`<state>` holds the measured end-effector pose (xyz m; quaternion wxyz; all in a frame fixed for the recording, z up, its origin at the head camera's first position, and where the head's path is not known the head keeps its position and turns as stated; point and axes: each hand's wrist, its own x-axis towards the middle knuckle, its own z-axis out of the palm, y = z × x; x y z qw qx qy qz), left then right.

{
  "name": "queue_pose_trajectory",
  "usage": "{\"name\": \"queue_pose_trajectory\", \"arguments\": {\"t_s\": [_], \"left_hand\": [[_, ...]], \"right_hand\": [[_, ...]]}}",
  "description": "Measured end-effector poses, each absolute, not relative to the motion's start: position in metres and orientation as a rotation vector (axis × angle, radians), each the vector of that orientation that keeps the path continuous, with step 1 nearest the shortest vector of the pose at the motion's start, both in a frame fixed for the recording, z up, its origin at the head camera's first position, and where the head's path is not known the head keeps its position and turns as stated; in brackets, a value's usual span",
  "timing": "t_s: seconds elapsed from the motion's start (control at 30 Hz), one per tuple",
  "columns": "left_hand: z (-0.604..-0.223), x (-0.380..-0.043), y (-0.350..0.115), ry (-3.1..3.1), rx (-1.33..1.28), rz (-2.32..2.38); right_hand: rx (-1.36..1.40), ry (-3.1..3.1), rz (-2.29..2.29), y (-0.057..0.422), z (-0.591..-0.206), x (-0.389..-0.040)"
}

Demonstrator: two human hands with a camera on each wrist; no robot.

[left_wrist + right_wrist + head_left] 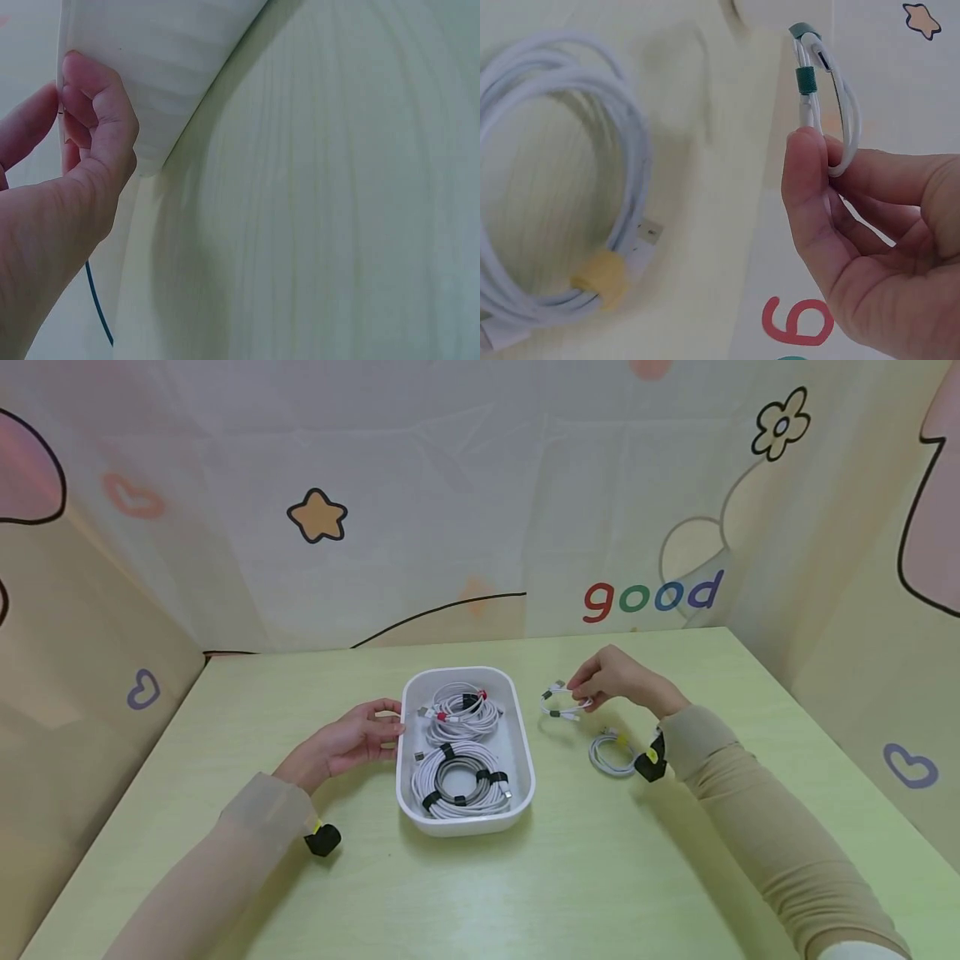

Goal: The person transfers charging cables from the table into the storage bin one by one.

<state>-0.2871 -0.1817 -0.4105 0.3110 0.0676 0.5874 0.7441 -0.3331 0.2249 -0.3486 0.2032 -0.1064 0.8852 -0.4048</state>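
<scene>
A white rectangular tray (411, 814) holds several coiled white cables (465, 718) and a grey coiled cable (452, 792), some bound with black straps. My left hand (367, 735) grips the tray's left rim; in the left wrist view the fingers (105, 112) bend against its outer wall, thumb on the rim's other side. To the right of the tray, my right hand (615, 678) pinches a small coiled white cable (847, 112) with dark green ties between thumb and fingertips, held above the table. Below that hand lies another coiled cable (603, 766) with a yellow tie.
The light wooden table (480, 902) carries everything. A printed curtain (450, 510) rises behind the table's back edge and along both sides. Black wrist cameras (324, 840) sit under each sleeve cuff, the right one close to the yellow-tied cable.
</scene>
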Motion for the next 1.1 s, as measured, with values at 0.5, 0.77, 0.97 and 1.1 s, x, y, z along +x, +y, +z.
{"name": "queue_pose_trajectory", "arguments": {"t_s": [0.5, 0.77, 0.97, 1.1], "left_hand": [[-0.410, -0.286, -0.182, 1.554, 0.172, 1.957], [-0.411, -0.287, -0.182, 1.549, 0.169, 1.961], [-0.412, -0.287, -0.182, 1.540, 0.165, 1.963], [-0.411, -0.287, -0.182, 1.529, 0.159, 1.971]], "right_hand": [[-0.395, 2.444, -1.134, 0.198, -0.327, -0.323], [-0.425, 2.431, -1.130, 0.183, -0.320, -0.317], [-0.437, 2.412, -1.127, 0.169, -0.319, -0.313], [-0.465, 2.392, -1.121, 0.160, -0.317, -0.309]]}}
